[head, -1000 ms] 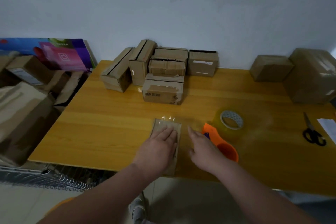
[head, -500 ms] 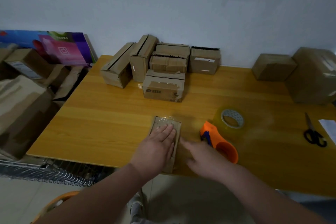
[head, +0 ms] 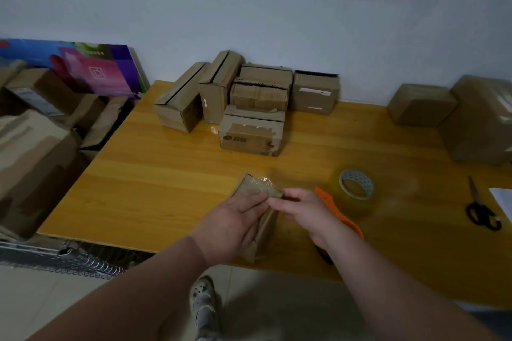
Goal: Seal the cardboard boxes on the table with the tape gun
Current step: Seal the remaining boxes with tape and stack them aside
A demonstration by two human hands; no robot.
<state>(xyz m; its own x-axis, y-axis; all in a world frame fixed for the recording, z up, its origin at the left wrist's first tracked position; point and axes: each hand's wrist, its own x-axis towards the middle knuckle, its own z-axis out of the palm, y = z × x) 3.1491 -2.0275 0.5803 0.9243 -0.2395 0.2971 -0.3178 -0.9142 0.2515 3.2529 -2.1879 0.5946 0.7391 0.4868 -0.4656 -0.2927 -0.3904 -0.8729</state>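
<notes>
The right hand (head: 307,210) had moved. A second before, it lay flat on the counter (head: 166,174) between the small cardboard box (head: 256,187) and the orange tape gun (head: 336,212). Now it had slid over to the far right corner of the box. Its fingers (head: 279,203) were out fairly straight and the tips touched the shiny tape there. They were not wrapped around anything.

The left hand (head: 235,225) had stayed on top of the box, with its fingers (head: 257,199) flat and pressing down. The box sat close to the front edge of the counter. The tape gun lay let go, just to the right of the right hand, with its clear tape roll (head: 356,185) at the far end.

This looked like rubbing the tape down so it sticks. So this box seemed nearly sealed. The pile of boxes (head: 249,102) by the wall probably still needed doing.

There was not much to read. The front box of the pile (head: 250,137) had a dark logo and some printed marks, too small to make out. Another box (head: 315,91) had white sticker strips. The bright poster (head: 97,72) on the left showed a square sign and tiny words, too blurry to read. Black scissors (head: 482,210) lay far to the right.
</notes>
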